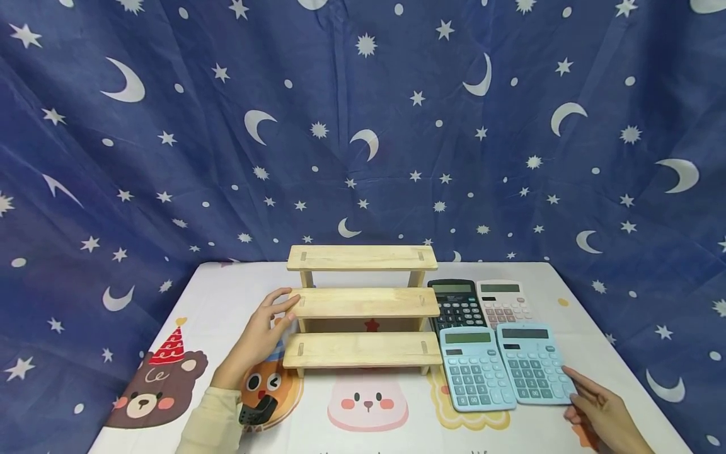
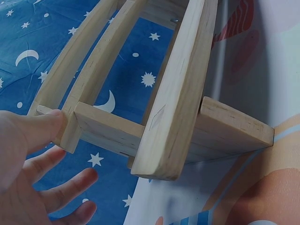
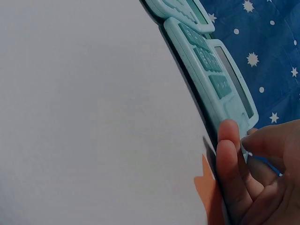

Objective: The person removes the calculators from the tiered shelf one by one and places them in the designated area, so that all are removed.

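A three-tier wooden display stand [image 1: 365, 303] stands on the table. At its left end my left hand [image 1: 255, 337] pinches the middle board between thumb and forefinger; the left wrist view has the other fingers spread beside the wood. Two light blue calculators lie side by side at the right of the stand. My right hand [image 1: 607, 413] grips the right edge of the outer blue calculator [image 1: 539, 372]. In the right wrist view, thumb and fingers [image 3: 227, 164] close on that calculator's edge. The inner blue calculator [image 1: 478, 369] lies against its left side.
Behind the blue pair lie a black calculator [image 1: 456, 302] and a white calculator with pinkish keys [image 1: 501, 299], both partly covered. A printed cloth [image 1: 368, 435] covers the table. A dark blue star-and-moon curtain [image 1: 363, 126] hangs behind and at the sides.
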Available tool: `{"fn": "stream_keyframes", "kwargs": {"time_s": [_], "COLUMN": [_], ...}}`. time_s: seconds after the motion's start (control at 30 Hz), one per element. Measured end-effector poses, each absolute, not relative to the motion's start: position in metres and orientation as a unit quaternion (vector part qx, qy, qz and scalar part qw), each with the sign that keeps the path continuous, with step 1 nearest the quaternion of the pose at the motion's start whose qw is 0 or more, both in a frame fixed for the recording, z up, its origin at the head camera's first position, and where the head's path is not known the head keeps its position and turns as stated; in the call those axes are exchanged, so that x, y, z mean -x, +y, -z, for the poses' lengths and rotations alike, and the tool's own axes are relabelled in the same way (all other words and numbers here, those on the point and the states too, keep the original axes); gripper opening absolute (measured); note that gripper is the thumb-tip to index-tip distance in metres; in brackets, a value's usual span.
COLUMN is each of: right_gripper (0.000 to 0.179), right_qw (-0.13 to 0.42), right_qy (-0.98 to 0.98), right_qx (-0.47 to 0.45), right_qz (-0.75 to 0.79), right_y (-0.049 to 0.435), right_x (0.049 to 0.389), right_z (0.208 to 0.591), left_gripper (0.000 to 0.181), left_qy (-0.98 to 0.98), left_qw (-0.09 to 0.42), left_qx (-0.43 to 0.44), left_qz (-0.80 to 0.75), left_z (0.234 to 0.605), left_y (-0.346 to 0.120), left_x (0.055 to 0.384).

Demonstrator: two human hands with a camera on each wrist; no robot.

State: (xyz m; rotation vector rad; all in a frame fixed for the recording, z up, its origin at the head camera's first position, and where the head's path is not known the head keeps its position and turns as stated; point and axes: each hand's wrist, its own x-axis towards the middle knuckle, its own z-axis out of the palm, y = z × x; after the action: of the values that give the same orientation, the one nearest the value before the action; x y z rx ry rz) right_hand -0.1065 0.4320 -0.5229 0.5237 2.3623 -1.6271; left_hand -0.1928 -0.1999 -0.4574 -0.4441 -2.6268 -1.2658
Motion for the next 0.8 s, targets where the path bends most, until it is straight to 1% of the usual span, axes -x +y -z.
{"fn": "stream_keyframes", "kwargs": {"time_s": [0.13, 0.37, 0.67, 0.8], "right_gripper": [0.066, 0.072, 0.085, 0.084], "right_qw": [0.107, 0.127, 0.143, 0.148], "right_qy": [0.809, 0.801, 0.799, 0.792], "right_qx": [-0.194, -0.237, -0.219, -0.227], "right_qz": [0.545, 0.535, 0.541, 0.547], "right_y": [0.428, 0.426, 0.425, 0.426], "right_x": [0.108, 0.107, 0.109, 0.110], "right_z": [0.521, 0.517, 0.510, 0.509], "left_gripper": [0.042, 0.043, 0.042, 0.042], "left_qy": [-0.887, -0.887, -0.887, -0.885], "left_qw": [0.096, 0.092, 0.097, 0.096], "left_qx": [0.149, 0.150, 0.151, 0.151], "left_qz": [0.427, 0.427, 0.426, 0.429], "left_z": [0.456, 0.458, 0.459, 0.459], "left_y": [-0.200, -0.200, -0.200, -0.201], "left_x": [0.194, 0.193, 0.192, 0.192]}}
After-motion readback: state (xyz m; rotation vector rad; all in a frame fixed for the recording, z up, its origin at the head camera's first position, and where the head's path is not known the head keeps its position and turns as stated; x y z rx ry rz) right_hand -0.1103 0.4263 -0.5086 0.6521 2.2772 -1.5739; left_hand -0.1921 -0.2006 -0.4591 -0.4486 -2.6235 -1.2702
